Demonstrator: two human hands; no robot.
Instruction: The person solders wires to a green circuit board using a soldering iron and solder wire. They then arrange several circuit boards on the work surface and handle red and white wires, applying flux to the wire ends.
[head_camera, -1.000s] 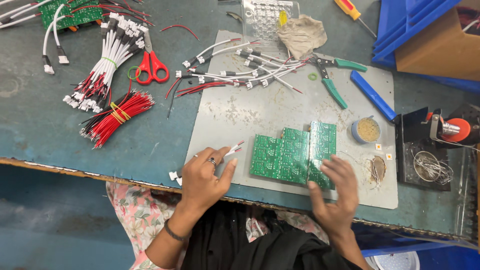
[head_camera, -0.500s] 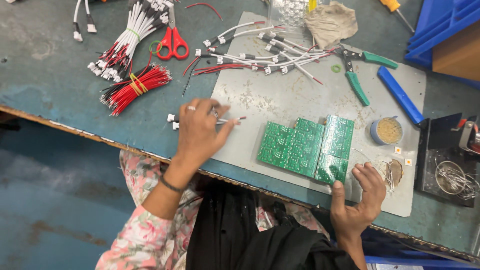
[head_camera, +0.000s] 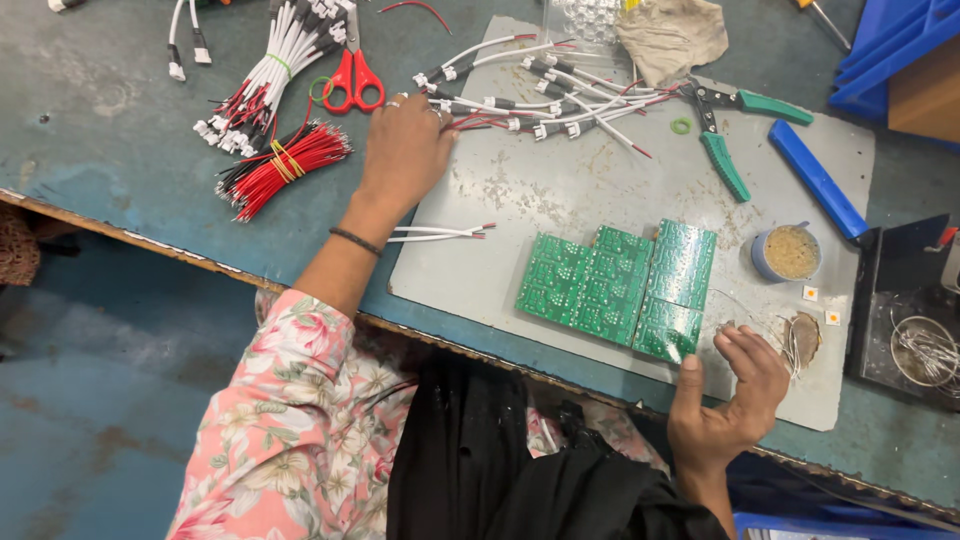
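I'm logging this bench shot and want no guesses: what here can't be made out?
- Left hand: its fingertips lie among the white leads, head view; whether they pinch one is unclear.
- Screwdriver: cut off by the top edge.
- Wire coil: cut by the right edge.
- Green circuit boards: parts too small to identify.

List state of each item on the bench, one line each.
Left hand: open, fingers on the loose white connector leads.
Right hand: open, thumb on the green circuit board panel.
Red-handled scissors: closed.
Green-handled pliers: open.
Red wire bundle: banded.
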